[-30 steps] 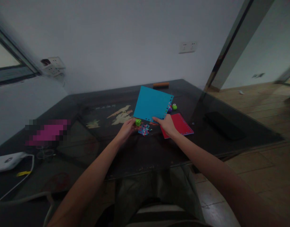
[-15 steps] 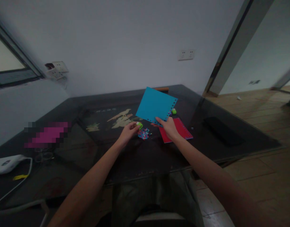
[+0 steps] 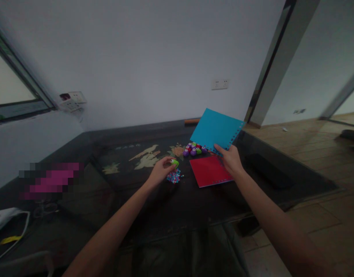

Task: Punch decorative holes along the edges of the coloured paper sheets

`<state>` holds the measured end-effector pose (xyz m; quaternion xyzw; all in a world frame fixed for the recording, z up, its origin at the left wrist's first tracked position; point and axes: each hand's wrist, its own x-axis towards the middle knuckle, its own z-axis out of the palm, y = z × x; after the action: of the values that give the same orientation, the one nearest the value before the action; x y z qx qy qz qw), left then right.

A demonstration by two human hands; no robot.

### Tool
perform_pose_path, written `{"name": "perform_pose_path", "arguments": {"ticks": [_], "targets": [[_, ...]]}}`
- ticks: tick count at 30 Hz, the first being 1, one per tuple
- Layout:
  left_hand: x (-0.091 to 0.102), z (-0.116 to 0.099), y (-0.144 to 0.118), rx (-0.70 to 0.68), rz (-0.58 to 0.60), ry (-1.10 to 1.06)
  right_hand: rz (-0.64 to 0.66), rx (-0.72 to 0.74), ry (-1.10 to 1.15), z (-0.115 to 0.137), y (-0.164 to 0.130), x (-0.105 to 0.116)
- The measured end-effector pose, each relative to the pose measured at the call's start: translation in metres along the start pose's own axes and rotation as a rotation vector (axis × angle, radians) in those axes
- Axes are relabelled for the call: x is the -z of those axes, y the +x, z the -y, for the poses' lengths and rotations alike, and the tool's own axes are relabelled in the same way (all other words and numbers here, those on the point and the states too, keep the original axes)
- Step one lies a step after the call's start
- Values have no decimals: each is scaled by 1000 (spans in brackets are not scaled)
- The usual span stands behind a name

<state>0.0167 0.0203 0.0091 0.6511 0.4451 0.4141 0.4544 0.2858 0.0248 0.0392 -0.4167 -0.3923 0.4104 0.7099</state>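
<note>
My right hand (image 3: 230, 160) pinches the near edge of a blue paper sheet (image 3: 214, 130) with small holes along its right edge, holding it tilted in the air above the dark table (image 3: 153, 200). My left hand (image 3: 162, 171) grips a small green paper punch (image 3: 174, 162) just above a little heap of coloured paper bits (image 3: 173, 177). A red sheet (image 3: 209, 171) lies flat on the table under my right hand. Behind it sits a cluster of several small purple, green and red punches (image 3: 193, 149).
An orange-brown stick (image 3: 191, 121) lies at the table's far edge by the wall. A flat black object (image 3: 265, 164) rests on the table's right side. A white device with a cable (image 3: 4, 220) sits at the near left. Wooden floor lies to the right.
My right hand has carried the blue sheet to the right and away from the punch, uncovering the cluster of small punches. My left hand still holds the green punch over the paper bits.
</note>
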Motion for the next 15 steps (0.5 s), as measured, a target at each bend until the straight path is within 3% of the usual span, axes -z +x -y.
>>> {"name": "perform_pose_path", "arguments": {"ticks": [2, 6, 10, 15], "targets": [[-2, 2, 14, -44, 8, 125, -27, -15, -4, 1, 1, 15], [-11, 13, 56, -171, -94, 422, -69, -57, 17, -8, -2, 36], [-22, 26, 94, -104, -174, 553, -85, -110, 42, -17, -7, 41], [-29, 37, 114, -83, -222, 576, -66, -100, 41, -19, -7, 40]]}}
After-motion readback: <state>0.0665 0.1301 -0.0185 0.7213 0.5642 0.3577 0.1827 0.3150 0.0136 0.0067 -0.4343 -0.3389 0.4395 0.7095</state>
